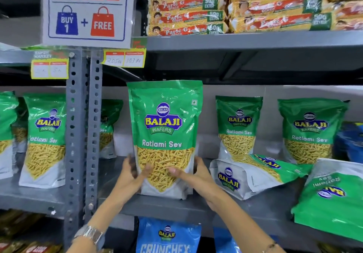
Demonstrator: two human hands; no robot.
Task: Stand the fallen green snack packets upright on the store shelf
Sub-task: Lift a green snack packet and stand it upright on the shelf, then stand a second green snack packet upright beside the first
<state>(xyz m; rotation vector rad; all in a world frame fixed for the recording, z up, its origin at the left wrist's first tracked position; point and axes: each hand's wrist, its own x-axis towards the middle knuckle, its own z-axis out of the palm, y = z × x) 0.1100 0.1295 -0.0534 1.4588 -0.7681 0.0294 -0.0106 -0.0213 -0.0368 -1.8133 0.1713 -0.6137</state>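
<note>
A green Balaji Ratlami Sev packet (pixel 164 127) stands upright at the front of the grey shelf (pixel 176 206), held at its lower sides by both hands. My left hand (pixel 131 176) grips its lower left edge, thumb on the front. My right hand (pixel 196 176) grips the lower right edge. To the right a second green packet (pixel 253 176) lies fallen on its side. A third green packet (pixel 332 199) lies upside down at the far right, overhanging the shelf edge. Two green packets (pixel 238 127) (pixel 310 130) stand upright behind them.
More upright green packets (pixel 46 140) stand left of the perforated grey shelf post (pixel 83 127). Yellow biscuit packs (pixel 186 9) fill the shelf above. A "Buy 1 + Free" sign (pixel 86 11) and price tags (pixel 123 58) hang overhead. Blue Crunchex packets (pixel 168 235) sit on the shelf below.
</note>
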